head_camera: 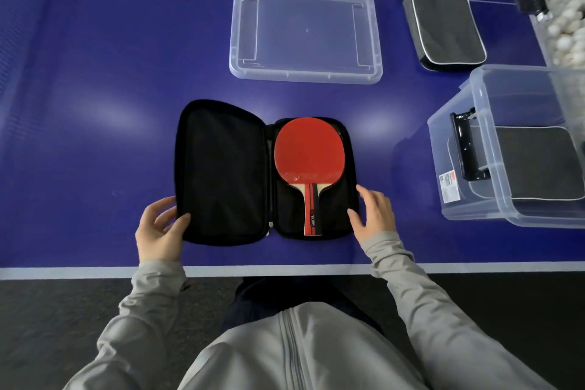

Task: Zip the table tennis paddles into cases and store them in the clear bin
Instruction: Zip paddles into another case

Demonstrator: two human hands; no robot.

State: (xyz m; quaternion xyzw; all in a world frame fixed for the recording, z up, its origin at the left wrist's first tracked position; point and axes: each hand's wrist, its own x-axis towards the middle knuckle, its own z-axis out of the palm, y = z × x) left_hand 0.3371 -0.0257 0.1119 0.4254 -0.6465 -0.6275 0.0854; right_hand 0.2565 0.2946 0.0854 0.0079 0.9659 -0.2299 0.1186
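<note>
A black paddle case lies spread open on the blue table near its front edge. A red-faced paddle rests in the case's right half, handle pointing toward me. My left hand holds the lower left edge of the open flap, thumb on the inside. My right hand touches the case's right edge with relaxed fingers. The clear bin stands at the right with a zipped grey case inside. Another zipped grey case lies at the back right.
The bin's clear lid lies flat behind the open case. A container of white balls sits at the far right corner, beside a black net clamp. The table's white front edge runs just below my hands.
</note>
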